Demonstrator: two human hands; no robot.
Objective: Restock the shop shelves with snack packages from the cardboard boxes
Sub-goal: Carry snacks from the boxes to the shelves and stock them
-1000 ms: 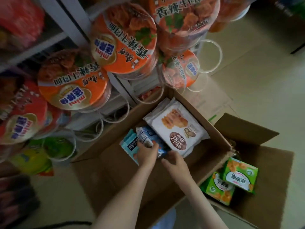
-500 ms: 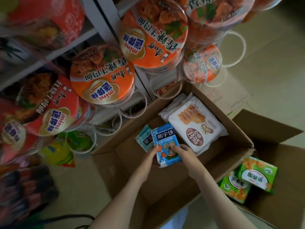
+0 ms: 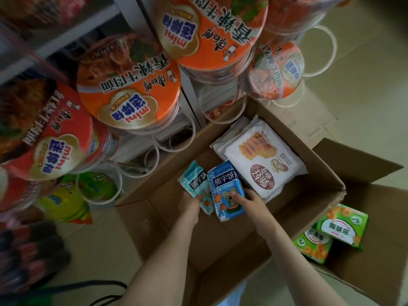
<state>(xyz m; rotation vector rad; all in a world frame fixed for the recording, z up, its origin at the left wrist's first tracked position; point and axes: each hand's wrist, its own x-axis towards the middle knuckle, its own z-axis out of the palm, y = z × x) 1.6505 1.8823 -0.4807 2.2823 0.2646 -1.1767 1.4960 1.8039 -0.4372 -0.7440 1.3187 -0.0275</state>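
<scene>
Two hands reach into an open cardboard box (image 3: 220, 250) on the floor: the left hand (image 3: 189, 205) has its fingers curled round a teal packet (image 3: 194, 184), the right hand (image 3: 254, 203) pinches a blue packet (image 3: 227, 188), thumb on its front, the packets touching side by side. Rightward, a second box (image 3: 375, 261) holds two green packs (image 3: 342, 226). A white bag (image 3: 260, 160) lies in the first box's far corner; beyond, orange noodle cups (image 3: 132, 89) sit in clear rings on the shelves (image 3: 66, 40)

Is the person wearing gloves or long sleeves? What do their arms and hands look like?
No gloves and no long sleeves. The left hand and right hand are bare, and both forearms are bare right down to the picture's bottom edge. I can see no watch, bracelet or ring.
</scene>
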